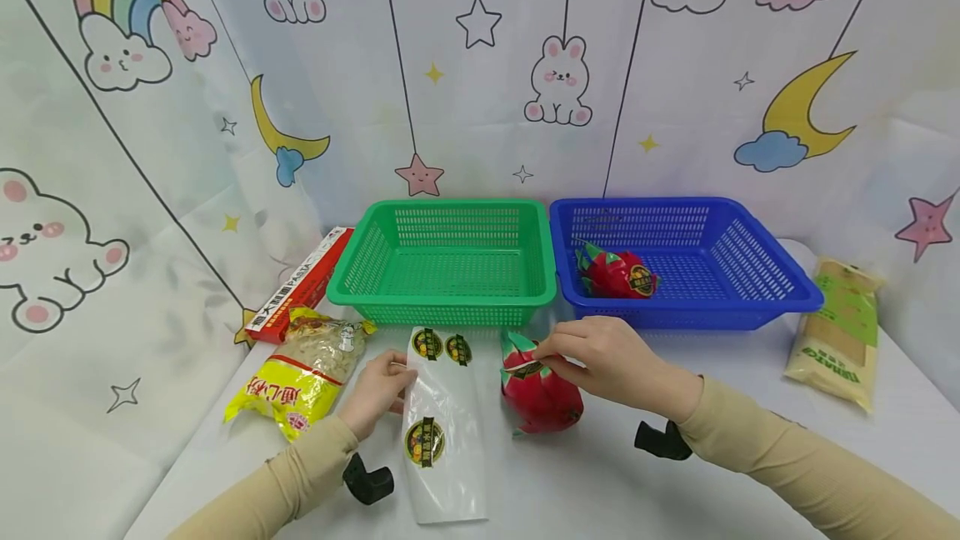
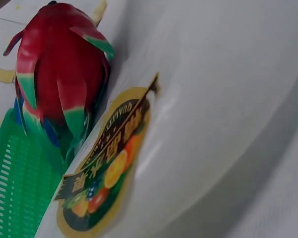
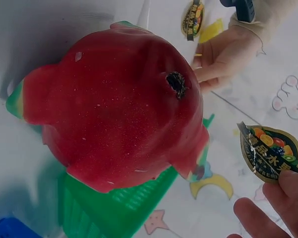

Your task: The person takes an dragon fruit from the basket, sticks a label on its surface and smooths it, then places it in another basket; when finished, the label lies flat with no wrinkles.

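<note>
My right hand (image 1: pixel 611 361) pinches an oval fruit sticker (image 3: pixel 271 152) between thumb and finger, black and gold with printed fruit. In the head view, that hand is over the upper right of a red dragon fruit (image 1: pixel 543 398) with green-tipped scales, which lies on the table. To the left, my left hand (image 1: pixel 378 390) grips the left edge of a white sticker sheet (image 1: pixel 450 473). Several of the same stickers (image 1: pixel 424 442) are on the sheet. The left wrist view shows the sheet close up, with the dragon fruit (image 2: pixel 59 64) behind it.
A green basket (image 1: pixel 442 300) stands behind the sheet. Beside it, a blue basket (image 1: pixel 690 307) holds another dragon fruit (image 1: pixel 618 275). At left lie a yellow pasta bag (image 1: pixel 307 373) and a red pasta box (image 1: pixel 300 282); at right, a beige-and-green packet (image 1: pixel 838 332).
</note>
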`<state>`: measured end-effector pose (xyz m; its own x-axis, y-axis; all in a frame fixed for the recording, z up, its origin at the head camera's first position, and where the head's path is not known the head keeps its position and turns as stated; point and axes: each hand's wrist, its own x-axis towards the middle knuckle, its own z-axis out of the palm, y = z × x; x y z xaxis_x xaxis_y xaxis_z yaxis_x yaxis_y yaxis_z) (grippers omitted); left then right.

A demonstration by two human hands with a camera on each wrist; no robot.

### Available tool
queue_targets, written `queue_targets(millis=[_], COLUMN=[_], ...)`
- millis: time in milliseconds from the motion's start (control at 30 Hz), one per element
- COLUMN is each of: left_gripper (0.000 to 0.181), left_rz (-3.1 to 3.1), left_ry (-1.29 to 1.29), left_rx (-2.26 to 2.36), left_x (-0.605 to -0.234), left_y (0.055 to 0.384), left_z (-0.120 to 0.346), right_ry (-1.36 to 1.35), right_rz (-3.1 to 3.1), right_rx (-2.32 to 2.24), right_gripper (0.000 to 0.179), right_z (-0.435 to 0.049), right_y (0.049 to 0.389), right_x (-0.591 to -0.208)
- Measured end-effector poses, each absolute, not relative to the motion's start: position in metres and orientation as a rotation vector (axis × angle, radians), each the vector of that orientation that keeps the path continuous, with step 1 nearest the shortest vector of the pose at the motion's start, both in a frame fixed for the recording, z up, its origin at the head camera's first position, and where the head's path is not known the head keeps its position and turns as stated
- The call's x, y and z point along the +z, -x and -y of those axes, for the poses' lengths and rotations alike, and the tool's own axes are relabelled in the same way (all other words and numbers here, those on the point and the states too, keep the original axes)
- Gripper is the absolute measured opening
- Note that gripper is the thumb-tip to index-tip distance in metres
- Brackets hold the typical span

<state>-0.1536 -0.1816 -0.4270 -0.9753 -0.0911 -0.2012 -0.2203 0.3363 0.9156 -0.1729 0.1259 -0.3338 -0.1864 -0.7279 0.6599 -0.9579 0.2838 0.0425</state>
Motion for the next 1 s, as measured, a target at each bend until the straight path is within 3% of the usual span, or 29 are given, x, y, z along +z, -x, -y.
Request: queue_targets(millis=[1000], left_gripper=[0.036], left_rz=[-3.022], left_ry=[0.067], left_rx=[0.707], left_x=[-0.433], left_y=[0.179], left_z=[0.221], right_ry=[-1.455], right_rz=[2.04], right_rx=[0.541], right_gripper=[0.032], right_z=[-0.132], right_y=[0.173], right_x=[-0.334])
